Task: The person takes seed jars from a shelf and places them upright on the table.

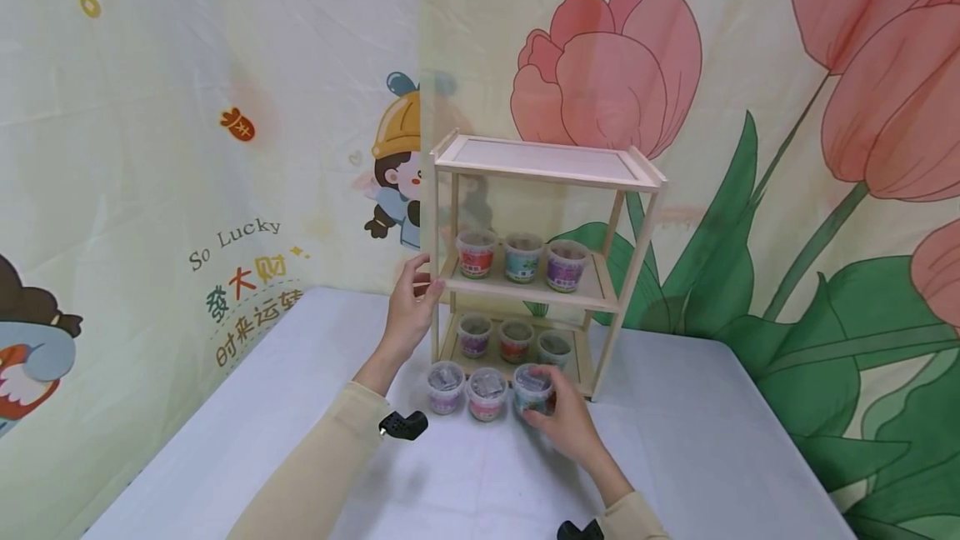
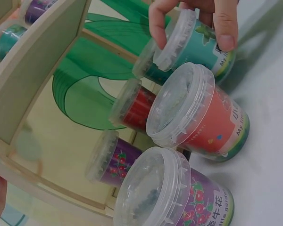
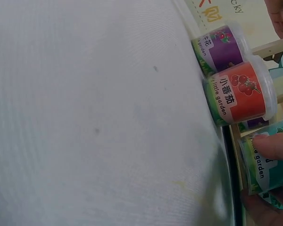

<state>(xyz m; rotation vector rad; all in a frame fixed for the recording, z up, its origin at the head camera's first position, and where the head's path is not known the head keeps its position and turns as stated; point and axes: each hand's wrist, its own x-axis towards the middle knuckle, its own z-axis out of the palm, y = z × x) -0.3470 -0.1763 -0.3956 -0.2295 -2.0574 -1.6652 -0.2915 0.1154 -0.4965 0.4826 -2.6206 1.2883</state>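
A small wooden rack (image 1: pixel 525 294) with several levels stands on the table. My left hand (image 1: pixel 408 311) holds its left post at middle-shelf height; only a little of that hand shows in the left wrist view. In front of the rack, my right hand (image 1: pixel 566 419) grips a teal "My little garden" planting tub (image 2: pixel 200 47) with a clear lid, thumb on one side and fingers on the other. Whether its base touches the table, I cannot tell. Left of it stand a red tub (image 3: pixel 240 92) and a purple tub (image 1: pixel 446 390), upright and lidded.
On the middle shelf stand a red tub (image 1: pixel 476 255), a teal tub (image 1: pixel 522 258) and a purple tub (image 1: pixel 567 266). The bottom shelf bears another purple tub (image 1: pixel 475 337), red tub (image 1: pixel 516 342) and teal tub (image 1: pixel 554 348). A printed cloth (image 1: pixel 480 40) hangs behind the white-covered table (image 1: pixel 712 440).
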